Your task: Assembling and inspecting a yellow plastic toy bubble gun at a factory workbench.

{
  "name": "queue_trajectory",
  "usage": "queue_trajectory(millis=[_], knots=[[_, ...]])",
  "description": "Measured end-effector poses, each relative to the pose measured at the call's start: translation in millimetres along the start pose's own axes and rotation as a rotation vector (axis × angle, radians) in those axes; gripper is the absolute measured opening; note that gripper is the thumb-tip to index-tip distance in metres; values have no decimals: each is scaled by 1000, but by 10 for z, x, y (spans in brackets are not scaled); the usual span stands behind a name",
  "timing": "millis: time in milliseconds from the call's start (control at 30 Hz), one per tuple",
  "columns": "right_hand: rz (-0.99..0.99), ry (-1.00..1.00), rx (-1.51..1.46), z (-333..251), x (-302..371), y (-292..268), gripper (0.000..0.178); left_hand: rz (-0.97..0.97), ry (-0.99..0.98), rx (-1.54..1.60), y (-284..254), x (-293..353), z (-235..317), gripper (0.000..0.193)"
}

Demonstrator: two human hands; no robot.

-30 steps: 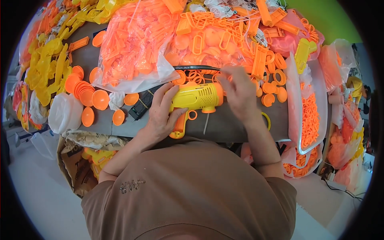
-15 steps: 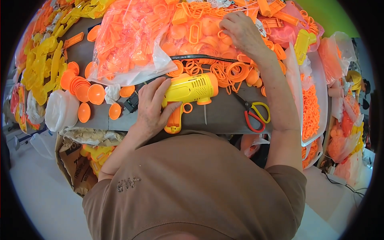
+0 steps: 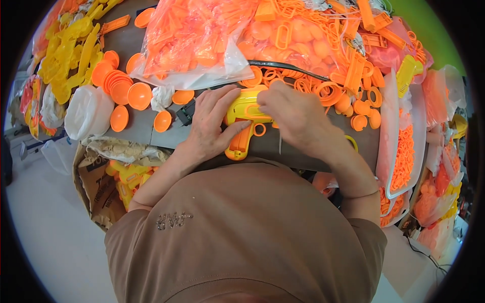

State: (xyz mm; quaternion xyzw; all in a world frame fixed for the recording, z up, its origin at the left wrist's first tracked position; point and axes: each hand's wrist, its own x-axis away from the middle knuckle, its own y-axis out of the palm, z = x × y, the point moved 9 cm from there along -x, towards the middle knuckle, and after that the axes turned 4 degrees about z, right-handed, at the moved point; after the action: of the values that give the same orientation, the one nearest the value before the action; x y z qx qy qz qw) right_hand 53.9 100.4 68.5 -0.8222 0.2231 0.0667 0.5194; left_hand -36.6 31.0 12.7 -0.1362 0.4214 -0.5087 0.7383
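Observation:
My left hand (image 3: 214, 118) is closed around the back of a yellow and orange toy gun (image 3: 241, 109), thumb across the top of its orange grip. The gun lies on its side at the table's near edge, muzzle end to the right. A small orange ring sits at its trigger (image 3: 259, 130). From the right, my right hand (image 3: 298, 113) reaches over the barrel, fingers pinched on an orange oval loop (image 3: 251, 110) against the gun's side. Those fingers cover most of the barrel and part of the loop. Scissors (image 3: 352, 143) are mostly hidden under my right forearm.
Bags of orange parts (image 3: 197, 40) fill the table's far side. Orange cups (image 3: 139, 96) and a white tub (image 3: 88, 112) stand left, yellow shells (image 3: 70, 63) beyond them. A clear bin of small orange pieces (image 3: 402, 159) is at right. A paper sack (image 3: 96, 187) stands below the table's left edge.
My right hand has come down from the orange parts pile to the toy gun, bringing an orange loop. My left hand keeps its hold. The whole view has shifted slightly.

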Motion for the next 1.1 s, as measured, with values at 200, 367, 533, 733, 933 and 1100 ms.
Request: queue_trajectory(millis=[200, 367, 533, 733, 933, 1100], knots=[[65, 50, 21, 4, -2, 266, 15, 23, 15, 23, 5, 28, -32, 61], [24, -47, 125, -47, -7, 309, 15, 25, 17, 22, -2, 44, -27, 63], [28, -32, 163, -59, -7, 276, 12, -9, 36, 22, 24, 11, 5, 63], [152, -18, 206, -104, 2, 292, 11, 39, 18, 12, 61, 48, -9, 40], [189, 156, 171, 42, 116, 175, 12, 77, 39, 15, 116, 50, -39, 33], [547, 421, 263, 811, 861, -719, 13, 84, 32, -39, 70, 75, 7, 35]])
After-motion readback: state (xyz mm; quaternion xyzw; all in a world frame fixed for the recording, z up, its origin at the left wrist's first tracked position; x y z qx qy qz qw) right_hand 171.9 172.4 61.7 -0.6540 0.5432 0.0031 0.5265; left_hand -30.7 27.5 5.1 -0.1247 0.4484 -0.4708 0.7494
